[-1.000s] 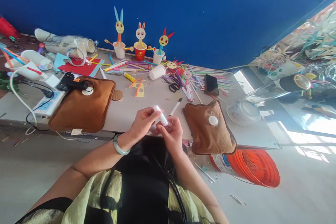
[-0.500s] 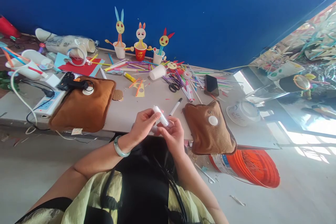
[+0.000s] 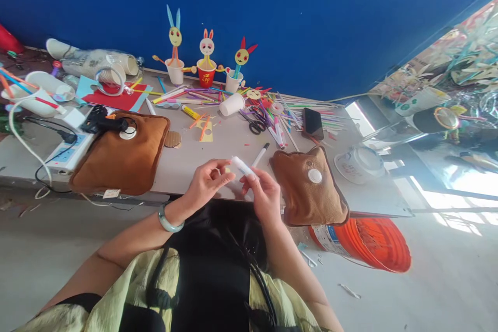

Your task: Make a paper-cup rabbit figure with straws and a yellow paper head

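Note:
My right hand (image 3: 266,194) grips a small white glue tube (image 3: 241,166), which tilts up and to the left. Close to the tube's upper end is my left hand (image 3: 208,182), its thumb and fingers drawn together. A small pale yellow bit shows near those fingertips, too small to name. Beyond the hands, a white marker with a black cap (image 3: 260,155) lies on the table. Farther back are black-handled scissors (image 3: 257,125) and a yellow card with cut holes (image 3: 205,130).
Three paper-cup rabbit figures (image 3: 206,73) stand along the blue wall. Colored sticks (image 3: 187,97) and a phone (image 3: 312,124) lie before it. Brown hand warmers (image 3: 120,158) flank the workspace, the left one beside a power strip (image 3: 72,151). An orange bucket (image 3: 373,241) is below right.
The left hand has come off the glue tube and moved slightly left. My right hand now holds the tube alone, a little higher and farther right.

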Motion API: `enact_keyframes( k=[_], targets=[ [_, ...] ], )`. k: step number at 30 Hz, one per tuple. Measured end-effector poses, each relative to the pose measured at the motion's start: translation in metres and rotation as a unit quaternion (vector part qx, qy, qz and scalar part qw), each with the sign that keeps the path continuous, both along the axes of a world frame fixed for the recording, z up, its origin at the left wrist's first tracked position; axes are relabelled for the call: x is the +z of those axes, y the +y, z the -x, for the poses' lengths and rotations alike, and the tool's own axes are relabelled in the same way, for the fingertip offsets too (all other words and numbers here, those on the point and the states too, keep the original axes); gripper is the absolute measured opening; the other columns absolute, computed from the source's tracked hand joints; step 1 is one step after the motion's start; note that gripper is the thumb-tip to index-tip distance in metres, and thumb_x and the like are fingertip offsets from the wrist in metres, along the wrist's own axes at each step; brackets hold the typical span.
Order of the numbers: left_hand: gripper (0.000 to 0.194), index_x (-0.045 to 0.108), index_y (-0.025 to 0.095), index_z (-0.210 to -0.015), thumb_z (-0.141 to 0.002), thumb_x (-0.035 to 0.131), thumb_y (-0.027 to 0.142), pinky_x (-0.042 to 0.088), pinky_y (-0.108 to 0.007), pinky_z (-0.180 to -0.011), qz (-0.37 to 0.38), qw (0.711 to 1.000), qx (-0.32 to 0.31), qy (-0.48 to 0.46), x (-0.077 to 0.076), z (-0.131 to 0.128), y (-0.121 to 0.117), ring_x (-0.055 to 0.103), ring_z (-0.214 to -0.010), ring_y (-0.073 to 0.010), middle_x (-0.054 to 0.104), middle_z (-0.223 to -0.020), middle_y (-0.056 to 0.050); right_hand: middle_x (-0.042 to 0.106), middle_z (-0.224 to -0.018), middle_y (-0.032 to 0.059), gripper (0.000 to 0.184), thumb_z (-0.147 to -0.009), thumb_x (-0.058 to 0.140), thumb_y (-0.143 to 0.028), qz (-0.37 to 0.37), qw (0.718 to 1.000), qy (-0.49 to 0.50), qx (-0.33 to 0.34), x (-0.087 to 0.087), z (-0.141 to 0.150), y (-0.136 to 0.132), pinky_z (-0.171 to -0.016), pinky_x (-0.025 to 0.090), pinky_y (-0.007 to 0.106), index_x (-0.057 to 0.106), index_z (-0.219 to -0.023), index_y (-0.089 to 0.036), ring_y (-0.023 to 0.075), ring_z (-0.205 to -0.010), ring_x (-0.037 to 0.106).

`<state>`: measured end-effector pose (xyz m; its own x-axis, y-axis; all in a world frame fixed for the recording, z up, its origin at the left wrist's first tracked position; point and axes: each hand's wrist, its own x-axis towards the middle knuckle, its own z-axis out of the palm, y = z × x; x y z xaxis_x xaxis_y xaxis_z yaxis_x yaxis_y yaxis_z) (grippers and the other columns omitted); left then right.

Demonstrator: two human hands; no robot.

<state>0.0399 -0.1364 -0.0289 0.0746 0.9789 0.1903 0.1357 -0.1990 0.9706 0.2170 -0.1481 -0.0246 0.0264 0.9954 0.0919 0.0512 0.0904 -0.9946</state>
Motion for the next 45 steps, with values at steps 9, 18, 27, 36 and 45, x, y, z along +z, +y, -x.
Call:
enact_keyframes(
  k=[9, 18, 27, 36, 45],
  targets=[
    [0.031, 0.066, 0.019, -0.115, -0.102, 0.041, 0.033, 0.045, -0.029, -0.062, -0.207, 0.821, -0.044, 0.531, -0.007, 0.018, -0.013, 0.060, -0.066, -0.0159, 0.060, -0.089, -0.006, 0.071, -0.078, 0.0005, 0.016, -0.083, 0.066, -0.031, -0.147, 0.949, -0.278, -0.026, 0.001, -0.019, 0.017, -0.063, 0.050, 0.027, 0.071, -0.095, -0.022, 0.0136, -0.063, 0.060],
    [0.030, 0.065, 0.019, -0.113, -0.102, 0.040, 0.032, 0.043, -0.032, -0.062, -0.211, 0.795, -0.066, 0.565, -0.004, 0.016, -0.011, 0.063, -0.069, -0.0188, 0.062, -0.087, -0.006, 0.070, -0.082, 0.0031, 0.012, -0.087, 0.062, -0.027, -0.220, 0.908, -0.350, 0.061, 0.004, -0.013, 0.024, -0.071, 0.049, 0.032, 0.069, -0.097, -0.023, 0.0175, -0.070, 0.060],
    [0.026, 0.066, 0.017, -0.103, -0.102, 0.042, 0.028, 0.041, -0.032, -0.065, -0.199, 0.812, -0.076, 0.544, -0.002, 0.014, -0.010, 0.065, -0.071, -0.0206, 0.065, -0.080, -0.005, 0.064, -0.072, 0.0008, 0.015, -0.095, 0.056, -0.032, -0.277, 0.869, -0.393, 0.116, -0.001, -0.012, 0.034, -0.076, 0.044, 0.033, 0.066, -0.098, -0.022, 0.0165, -0.068, 0.056],
    [0.025, 0.065, 0.017, -0.101, -0.102, 0.043, 0.029, 0.042, -0.033, -0.065, -0.196, 0.817, -0.077, 0.536, -0.001, 0.015, -0.010, 0.066, -0.072, -0.0206, 0.065, -0.079, -0.005, 0.065, -0.075, 0.0020, 0.014, -0.095, 0.057, -0.032, -0.289, 0.876, -0.374, 0.096, -0.007, -0.009, 0.036, -0.076, 0.045, 0.035, 0.066, -0.099, -0.023, 0.0177, -0.068, 0.057],
    [0.028, 0.065, 0.017, -0.111, -0.102, 0.041, 0.030, 0.044, -0.032, -0.069, -0.181, 0.826, -0.084, 0.527, -0.003, 0.016, -0.010, 0.066, -0.075, -0.0200, 0.067, -0.082, -0.006, 0.067, -0.076, 0.0012, 0.011, -0.090, 0.063, -0.032, -0.244, 0.905, -0.345, 0.060, -0.001, -0.015, 0.025, -0.068, 0.048, 0.033, 0.069, -0.096, -0.025, 0.0175, -0.067, 0.056]
  ],
)
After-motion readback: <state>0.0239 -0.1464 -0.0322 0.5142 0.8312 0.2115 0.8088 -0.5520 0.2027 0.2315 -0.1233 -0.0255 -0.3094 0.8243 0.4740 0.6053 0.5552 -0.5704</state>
